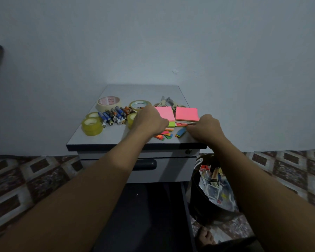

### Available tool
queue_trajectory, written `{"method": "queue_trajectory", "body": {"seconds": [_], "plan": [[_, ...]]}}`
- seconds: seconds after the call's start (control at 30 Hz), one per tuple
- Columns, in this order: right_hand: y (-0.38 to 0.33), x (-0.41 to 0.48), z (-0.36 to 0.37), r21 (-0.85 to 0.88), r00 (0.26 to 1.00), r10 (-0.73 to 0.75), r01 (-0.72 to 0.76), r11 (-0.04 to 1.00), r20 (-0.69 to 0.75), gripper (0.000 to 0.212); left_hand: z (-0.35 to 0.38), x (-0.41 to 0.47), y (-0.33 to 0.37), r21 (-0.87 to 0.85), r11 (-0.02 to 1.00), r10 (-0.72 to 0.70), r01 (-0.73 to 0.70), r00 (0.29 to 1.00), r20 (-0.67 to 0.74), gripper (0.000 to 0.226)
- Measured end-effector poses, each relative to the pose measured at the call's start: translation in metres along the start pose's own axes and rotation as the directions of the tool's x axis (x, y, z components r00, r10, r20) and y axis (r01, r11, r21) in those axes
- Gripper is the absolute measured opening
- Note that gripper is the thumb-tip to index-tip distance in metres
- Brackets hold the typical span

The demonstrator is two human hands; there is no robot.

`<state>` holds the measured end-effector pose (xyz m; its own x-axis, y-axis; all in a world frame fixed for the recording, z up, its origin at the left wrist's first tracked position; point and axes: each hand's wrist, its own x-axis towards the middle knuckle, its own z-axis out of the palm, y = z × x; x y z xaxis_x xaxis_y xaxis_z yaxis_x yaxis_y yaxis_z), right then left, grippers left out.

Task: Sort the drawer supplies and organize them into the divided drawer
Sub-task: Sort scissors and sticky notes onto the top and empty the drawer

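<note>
My left hand [149,120] lies knuckles-up on the grey cabinet top [116,137]. Its fingers are hidden behind its back, so I cannot tell whether they grip anything. The left pink square sticky-note pad [165,113] touches it at 2 o'clock, and a yellowish clear tape roll [131,118] peeks out at 9 o'clock, with the heap of mixed-colour cylindrical batteries [115,115] beyond.

My right hand [205,127] has its fingers curled against the near edge of the right pink square sticky-note stack [186,113], which lies at 11 o'clock. I cannot tell whether they actually clasp it. The loose neon paper flag strips [164,135] lie between my wrists, at 8 o'clock from the right hand.

The grey drawer [171,170] below is closed.
</note>
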<state>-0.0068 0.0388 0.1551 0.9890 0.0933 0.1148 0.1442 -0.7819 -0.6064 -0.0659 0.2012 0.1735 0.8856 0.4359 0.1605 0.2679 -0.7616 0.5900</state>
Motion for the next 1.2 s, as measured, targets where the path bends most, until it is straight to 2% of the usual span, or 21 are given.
{"method": "queue_trajectory", "body": {"seconds": [0.1, 0.3, 0.47, 0.57, 0.7, 0.77, 0.93, 1.07, 1.2], "plan": [[0.002, -0.002, -0.002, 0.026, 1.0, 0.008, -0.008, 1.0, -0.023, 0.023, -0.007, -0.009, -0.002, -0.043, 0.995, 0.096, -0.096, 0.995, 0.001, 0.023], [0.004, -0.033, -0.011, 0.071, 0.958, -0.11, 0.133, 0.989, -0.265, 0.019, -0.029, -0.042, -0.011, -0.148, 0.961, 0.237, -0.232, 0.971, 0.017, 0.014], [0.003, -0.082, -0.002, 0.218, 0.952, -0.161, 0.22, 0.951, -0.259, 0.006, -0.034, -0.078, -0.034, -0.207, 0.944, 0.27, -0.256, 0.962, 0.041, 0.011], [0.004, -0.108, 0.011, 0.224, 0.958, -0.191, 0.239, 0.945, -0.216, 0.004, -0.029, -0.097, -0.054, -0.225, 0.95, 0.232, -0.215, 0.971, 0.052, 0.008], [0.007, -0.133, 0.033, 0.205, 0.966, -0.247, 0.257, 0.944, -0.077, 0.007, -0.015, -0.116, -0.082, -0.244, 0.961, 0.157, -0.127, 0.982, 0.108, 0.006], [0.011, -0.143, 0.046, 0.178, 0.957, -0.287, 0.276, 0.944, 0.037, 0.008, -0.005, -0.124, -0.095, -0.233, 0.97, 0.114, -0.074, 0.98, 0.163, 0.006], [0.033, -0.168, 0.079, 0.093, 0.868, -0.33, 0.319, 0.943, 0.372, 0.011, 0.022, -0.142, -0.132, -0.103, 0.995, 0.048, -0.01, 0.923, 0.382, 0.009], [0.058, -0.186, 0.104, 0.014, 0.73, -0.302, 0.372, 0.928, 0.613, 0.017, 0.045, -0.159, -0.154, 0.014, 0.999, 0.033, -0.052, 0.801, 0.598, 0.03], [0.074, -0.198, 0.117, -0.093, 0.564, -0.185, 0.427, 0.899, 0.805, 0.03, 0.064, -0.175, -0.165, 0.12, 0.992, -0.076, -0.036, 0.582, 0.809, 0.045]]}}
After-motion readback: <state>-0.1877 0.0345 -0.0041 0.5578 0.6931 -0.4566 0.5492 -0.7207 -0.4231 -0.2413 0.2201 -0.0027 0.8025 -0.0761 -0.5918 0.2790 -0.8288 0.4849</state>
